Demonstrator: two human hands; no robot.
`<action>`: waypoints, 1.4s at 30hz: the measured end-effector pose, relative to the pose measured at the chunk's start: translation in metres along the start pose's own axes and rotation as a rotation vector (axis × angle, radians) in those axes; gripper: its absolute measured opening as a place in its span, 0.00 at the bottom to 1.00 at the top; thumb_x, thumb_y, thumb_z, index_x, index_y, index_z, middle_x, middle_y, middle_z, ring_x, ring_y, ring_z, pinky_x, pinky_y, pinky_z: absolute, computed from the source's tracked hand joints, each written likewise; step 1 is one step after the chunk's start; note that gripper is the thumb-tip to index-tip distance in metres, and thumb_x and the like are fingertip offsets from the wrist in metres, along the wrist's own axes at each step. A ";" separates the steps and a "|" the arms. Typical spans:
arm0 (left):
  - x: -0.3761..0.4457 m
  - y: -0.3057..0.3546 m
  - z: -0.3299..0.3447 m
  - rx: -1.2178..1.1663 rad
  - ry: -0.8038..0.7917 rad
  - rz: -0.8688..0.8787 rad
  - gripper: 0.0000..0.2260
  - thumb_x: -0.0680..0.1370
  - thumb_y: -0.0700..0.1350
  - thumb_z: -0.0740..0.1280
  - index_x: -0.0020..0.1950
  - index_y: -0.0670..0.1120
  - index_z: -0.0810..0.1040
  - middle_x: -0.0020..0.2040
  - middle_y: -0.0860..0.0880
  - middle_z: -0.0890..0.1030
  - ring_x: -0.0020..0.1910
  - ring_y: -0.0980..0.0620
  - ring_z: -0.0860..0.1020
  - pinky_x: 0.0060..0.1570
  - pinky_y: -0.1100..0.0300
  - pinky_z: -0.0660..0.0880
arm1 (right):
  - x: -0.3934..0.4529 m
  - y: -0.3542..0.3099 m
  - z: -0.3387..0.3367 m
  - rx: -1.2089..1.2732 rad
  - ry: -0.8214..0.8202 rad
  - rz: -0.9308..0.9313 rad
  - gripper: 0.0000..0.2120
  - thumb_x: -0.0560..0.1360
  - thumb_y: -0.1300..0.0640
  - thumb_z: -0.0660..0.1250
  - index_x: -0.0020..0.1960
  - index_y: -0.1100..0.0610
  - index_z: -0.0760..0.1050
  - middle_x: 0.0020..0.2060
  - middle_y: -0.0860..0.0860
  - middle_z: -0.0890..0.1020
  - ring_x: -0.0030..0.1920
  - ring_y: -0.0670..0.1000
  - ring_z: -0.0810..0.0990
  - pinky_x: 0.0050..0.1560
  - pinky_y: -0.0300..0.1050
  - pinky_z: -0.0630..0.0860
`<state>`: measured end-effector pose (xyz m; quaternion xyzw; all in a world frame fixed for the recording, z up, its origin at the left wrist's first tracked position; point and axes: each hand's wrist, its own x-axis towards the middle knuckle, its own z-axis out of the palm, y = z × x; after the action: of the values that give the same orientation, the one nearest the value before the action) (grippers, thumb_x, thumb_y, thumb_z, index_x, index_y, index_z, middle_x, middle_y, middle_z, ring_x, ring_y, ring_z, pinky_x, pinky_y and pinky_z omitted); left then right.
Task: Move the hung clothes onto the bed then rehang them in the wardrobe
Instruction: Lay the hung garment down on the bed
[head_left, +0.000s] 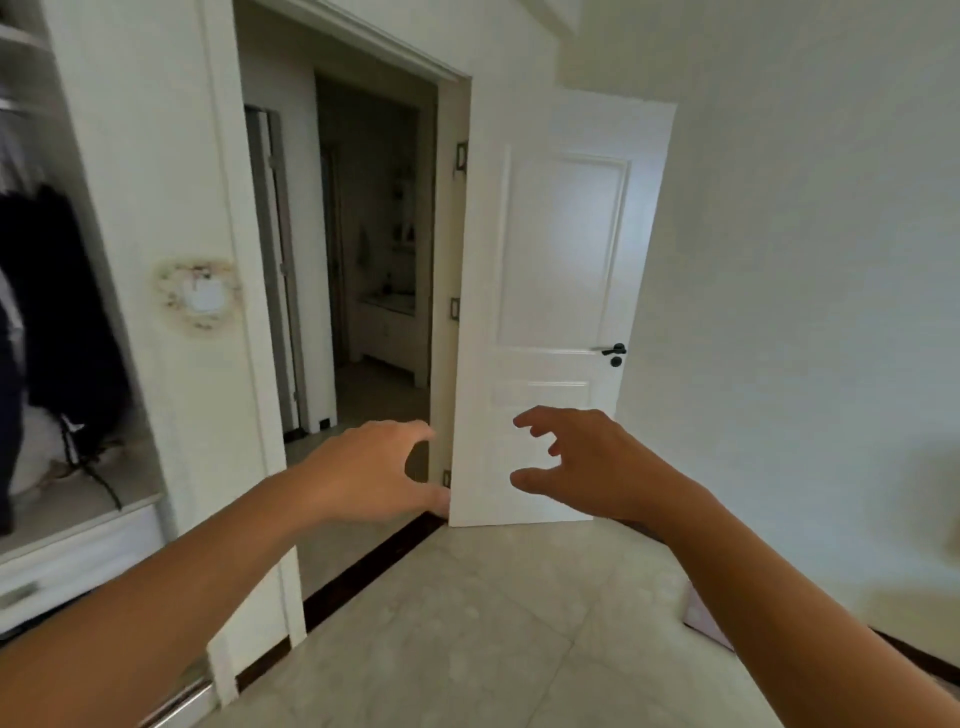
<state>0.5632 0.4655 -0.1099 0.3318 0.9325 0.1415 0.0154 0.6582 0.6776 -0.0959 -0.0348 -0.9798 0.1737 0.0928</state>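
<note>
Wardrobe (78, 364) at left: dark clothes (62, 301) hang lengthwise down; left hand (374, 470), right hand (587, 462) fingers loosely curled, empty.

Soft, even daylight fills the room, leaving the white door (561, 312) and the walls bright without glare, while the room beyond the doorway (374, 249) lies dim and murky. Motion blur smears the whole picture, most at the left, where the dark clothes (57, 312) in the wardrobe (104, 156) lose their edges. Wide-angle distortion bends and tilts the door frame
</note>
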 end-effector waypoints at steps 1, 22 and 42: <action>-0.008 -0.017 -0.006 -0.012 0.011 -0.025 0.36 0.73 0.65 0.67 0.77 0.56 0.60 0.76 0.55 0.64 0.73 0.52 0.66 0.66 0.54 0.70 | 0.011 -0.016 0.009 0.007 -0.011 -0.025 0.29 0.74 0.42 0.71 0.72 0.44 0.67 0.68 0.45 0.74 0.64 0.50 0.75 0.65 0.52 0.74; -0.082 -0.342 -0.107 -0.154 0.223 -0.592 0.38 0.70 0.67 0.70 0.76 0.56 0.62 0.72 0.54 0.69 0.66 0.54 0.71 0.64 0.56 0.71 | 0.266 -0.312 0.156 0.055 -0.227 -0.622 0.31 0.71 0.38 0.71 0.71 0.41 0.66 0.65 0.42 0.75 0.60 0.46 0.76 0.61 0.47 0.76; -0.124 -0.566 -0.197 -0.088 0.360 -0.865 0.33 0.74 0.62 0.69 0.75 0.53 0.65 0.72 0.50 0.70 0.69 0.51 0.70 0.65 0.57 0.70 | 0.417 -0.544 0.259 0.112 -0.278 -0.909 0.30 0.74 0.42 0.71 0.73 0.47 0.67 0.65 0.47 0.76 0.59 0.49 0.78 0.59 0.49 0.78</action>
<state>0.2880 -0.0802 -0.0845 -0.1180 0.9661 0.2170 -0.0751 0.1794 0.1231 -0.0751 0.4259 -0.8880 0.1710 0.0292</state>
